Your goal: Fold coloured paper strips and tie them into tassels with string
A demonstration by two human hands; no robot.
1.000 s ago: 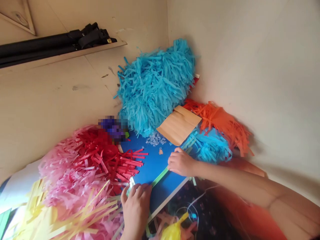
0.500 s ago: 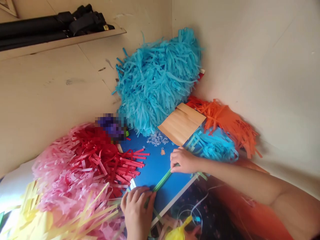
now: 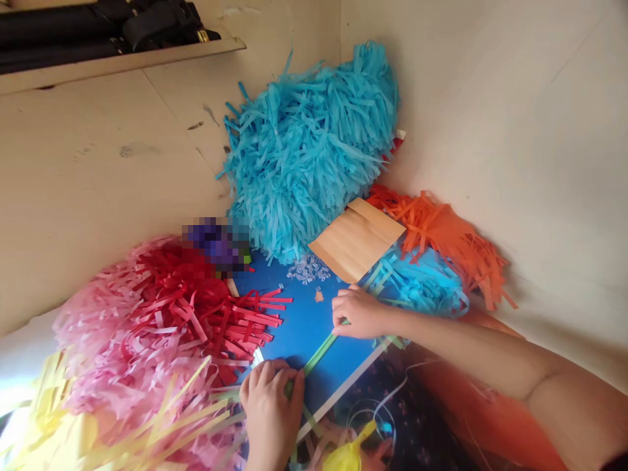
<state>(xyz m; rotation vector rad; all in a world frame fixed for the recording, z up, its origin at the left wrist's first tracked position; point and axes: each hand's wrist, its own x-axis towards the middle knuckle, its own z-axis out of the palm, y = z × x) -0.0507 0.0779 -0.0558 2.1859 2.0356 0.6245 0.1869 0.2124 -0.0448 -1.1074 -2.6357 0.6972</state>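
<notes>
A narrow green paper strip bundle stretches at a slant between my two hands, over the blue tabletop. My left hand closes on its lower end. My right hand pinches the upper end, where pale green fringes stick out behind the fingers. Just beyond my right hand lies a brown paper envelope. Red paper strips lie to the left, near my left hand. Below the table edge, a yellow tied piece rests on dark cloth.
A tall heap of blue paper fringe fills the corner. Orange fringe and lighter blue fringe lie right. Pink strips and yellow strips spread left. Small clear plastic bits sit mid-table. A wall shelf holds black items.
The view has shifted slightly. Both hands keep their hold on the green strip bundle, which looks a little flatter and wider between them.
</notes>
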